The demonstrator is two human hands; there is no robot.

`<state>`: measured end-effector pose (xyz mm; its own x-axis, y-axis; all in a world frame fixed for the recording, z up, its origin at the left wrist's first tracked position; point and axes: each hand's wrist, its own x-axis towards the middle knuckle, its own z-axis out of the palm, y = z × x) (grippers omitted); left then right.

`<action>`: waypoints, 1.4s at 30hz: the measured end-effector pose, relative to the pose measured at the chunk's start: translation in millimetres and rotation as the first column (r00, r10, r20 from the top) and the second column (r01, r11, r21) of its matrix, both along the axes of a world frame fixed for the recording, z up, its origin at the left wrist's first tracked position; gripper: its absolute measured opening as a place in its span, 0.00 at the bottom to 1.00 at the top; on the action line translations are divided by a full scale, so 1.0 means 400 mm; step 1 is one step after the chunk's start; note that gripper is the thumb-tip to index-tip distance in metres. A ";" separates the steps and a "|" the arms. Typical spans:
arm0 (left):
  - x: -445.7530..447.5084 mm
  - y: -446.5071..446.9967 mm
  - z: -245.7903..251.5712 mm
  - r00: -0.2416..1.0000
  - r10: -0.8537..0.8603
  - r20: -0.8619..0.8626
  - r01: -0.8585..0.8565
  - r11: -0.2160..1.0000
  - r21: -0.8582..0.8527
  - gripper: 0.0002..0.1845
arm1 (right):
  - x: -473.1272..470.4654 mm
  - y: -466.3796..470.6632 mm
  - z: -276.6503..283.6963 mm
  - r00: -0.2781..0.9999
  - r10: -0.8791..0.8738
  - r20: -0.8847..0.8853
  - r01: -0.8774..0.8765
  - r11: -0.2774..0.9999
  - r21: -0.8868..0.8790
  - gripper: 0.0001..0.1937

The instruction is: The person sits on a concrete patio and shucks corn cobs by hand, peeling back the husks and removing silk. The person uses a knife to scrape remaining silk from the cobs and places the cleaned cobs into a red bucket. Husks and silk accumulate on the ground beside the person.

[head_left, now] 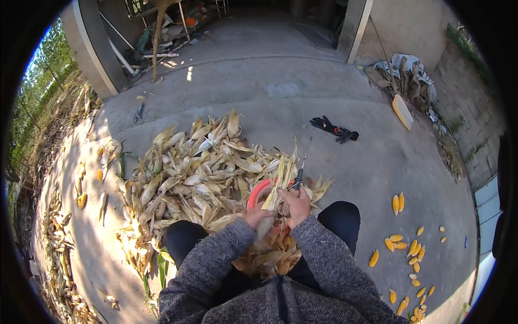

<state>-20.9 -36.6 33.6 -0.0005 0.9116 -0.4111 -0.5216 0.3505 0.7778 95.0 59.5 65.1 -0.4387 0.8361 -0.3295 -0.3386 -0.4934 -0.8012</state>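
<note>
My left hand (257,214) grips the lower part of pale, dry corn husks (272,200) in front of me. Close beside it, my right hand (297,202) is closed on a screwdriver (300,175) with a dark handle, its long metal shaft pointing up and away. A reddish-brown ear of corn (285,209) shows between the hands; which hand bears it I cannot tell. Beneath them is a red round container (255,194), partly hidden by the hands and husks. Loose husks (269,255) lie between my knees.
A large heap of corn husks (194,178) spreads ahead and left. Husked yellow cobs (413,247) lie scattered on the concrete at right. Black gloves (334,129) rest ahead right, and a broom (394,87) leans against the wall near a white plastic bag (406,62). More cobs (82,199) lie far left.
</note>
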 end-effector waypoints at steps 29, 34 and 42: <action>-0.239 -0.022 0.037 0.512 0.840 0.179 -0.859 0.504 0.092 0.23 | 0.055 0.049 0.031 0.939 0.005 0.345 -0.099 0.961 0.257 0.12; -0.187 0.010 0.034 0.639 0.742 0.201 -0.765 0.640 0.068 0.22 | 0.037 0.023 0.032 0.958 -0.157 0.239 -0.065 0.694 0.717 0.13; -0.117 0.028 0.057 0.700 0.567 0.434 -0.640 0.768 0.030 0.25 | -0.022 -0.028 -0.039 0.852 0.100 0.513 -0.453 0.634 0.627 0.19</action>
<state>-67.7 -25.3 56.2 -0.4537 0.8225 -0.3429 -0.8356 -0.2590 0.4844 86.4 48.2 49.6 -0.6657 0.7386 0.1065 0.1450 0.2680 -0.9525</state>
